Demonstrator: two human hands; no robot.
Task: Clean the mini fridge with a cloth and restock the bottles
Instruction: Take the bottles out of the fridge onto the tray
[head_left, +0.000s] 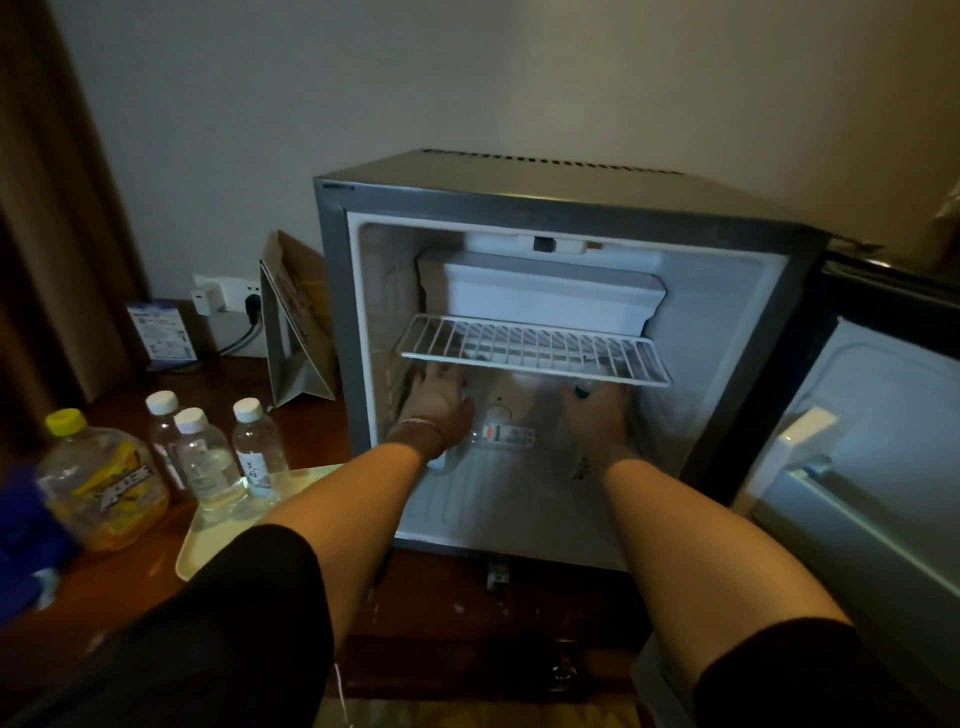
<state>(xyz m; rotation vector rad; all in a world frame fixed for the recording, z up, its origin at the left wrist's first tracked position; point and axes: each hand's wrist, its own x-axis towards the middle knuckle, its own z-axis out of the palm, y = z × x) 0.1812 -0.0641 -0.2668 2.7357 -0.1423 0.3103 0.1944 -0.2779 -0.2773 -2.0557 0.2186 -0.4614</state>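
Both hands were inside the fridge (332, 291) under the wire shelf (535, 349); the left hand (441, 402) gripped a bottle (470, 441) lying on the fridge floor; the right hand (597, 410) pinched a dark-capped item; whether its fingers fully closed I could not tell; a knuckle could knock the shelf loose; three bottles (208, 457) waited by the table's left edge.

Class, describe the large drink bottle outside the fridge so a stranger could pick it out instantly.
Start at the open grey mini fridge and look left along the brown wooden table. Beyond three small clear white-capped water bottles stands the wide clear plastic bottle. Only it has a yellow cap, yellow label and orange drink.
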